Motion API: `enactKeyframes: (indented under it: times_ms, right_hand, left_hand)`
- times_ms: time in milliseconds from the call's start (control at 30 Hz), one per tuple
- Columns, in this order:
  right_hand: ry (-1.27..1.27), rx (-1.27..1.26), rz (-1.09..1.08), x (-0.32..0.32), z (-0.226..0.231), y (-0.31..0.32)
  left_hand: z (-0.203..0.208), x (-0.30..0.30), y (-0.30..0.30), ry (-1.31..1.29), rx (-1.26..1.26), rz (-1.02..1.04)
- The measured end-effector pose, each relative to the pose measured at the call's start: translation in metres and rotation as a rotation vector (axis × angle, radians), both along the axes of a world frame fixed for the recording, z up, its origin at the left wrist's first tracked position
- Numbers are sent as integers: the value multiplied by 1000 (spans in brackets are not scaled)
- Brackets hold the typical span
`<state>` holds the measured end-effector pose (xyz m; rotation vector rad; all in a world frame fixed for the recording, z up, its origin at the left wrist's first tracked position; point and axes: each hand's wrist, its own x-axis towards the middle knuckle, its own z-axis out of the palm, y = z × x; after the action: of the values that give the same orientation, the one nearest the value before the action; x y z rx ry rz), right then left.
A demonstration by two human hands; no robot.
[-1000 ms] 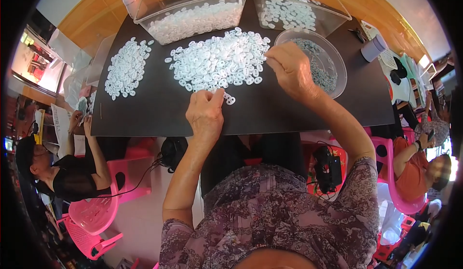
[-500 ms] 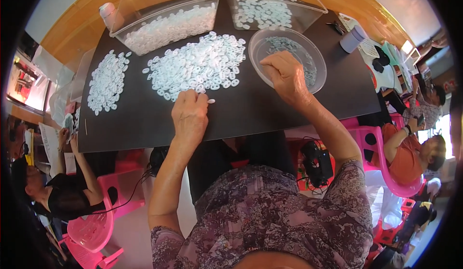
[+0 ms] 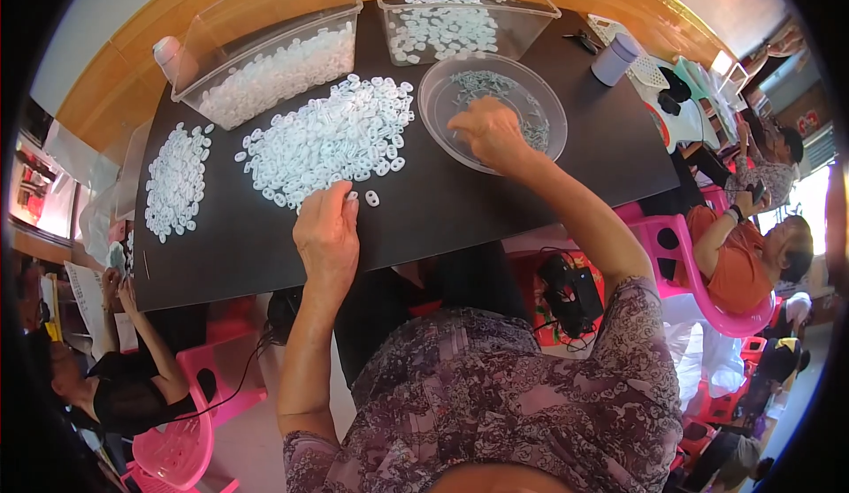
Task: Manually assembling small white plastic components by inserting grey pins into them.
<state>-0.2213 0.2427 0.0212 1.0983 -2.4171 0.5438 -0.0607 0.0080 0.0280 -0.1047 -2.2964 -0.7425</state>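
A broad pile of small white oval pieces (image 3: 332, 130), each with two holes, lies in the middle of the dark table. At its near edge my left hand (image 3: 327, 236) is closed, with a white piece showing between thumb and forefinger. One loose white oval piece (image 3: 372, 198) lies just right of those fingertips. My right hand (image 3: 492, 135) is inside a round clear plastic bowl (image 3: 431, 130), fingers bent together and pointing left. Small thin grey pieces (image 3: 485, 83) are scattered over the bowl's bottom. Whatever the right fingertips grip is too small or hidden to make out.
A smaller white pile (image 3: 177, 179) lies at the left. Two clear bins, a left one (image 3: 279, 73) and a right one (image 3: 447, 29), hold more white pieces at the back. A lidded cup (image 3: 615, 60) stands right. People sit on both sides near pink chairs (image 3: 685, 267).
My right hand has lowered into the bowl, its fingers now extending left. My left hand has turned, showing its thumb and forefinger. The whole view has shifted slightly.
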Motion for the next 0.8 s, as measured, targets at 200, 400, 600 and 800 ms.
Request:
enactKeyframes:
  times_ms: [200,400,600,800]
  right_hand:
    - [39,202,85,-13,-5,-4]
    - [59,213,151,-15,-2,-5]
    - [-149,-82,90,9,28,-7]
    - [-691,-422,188,80,52,-31]
  left_hand:
    - [-5,18,9,-131,568,-107]
    - [-2,25,13,-356,1096,-173]
    - [2,31,16,-365,1367,-271]
    - [5,32,25,-361,1462,-288]
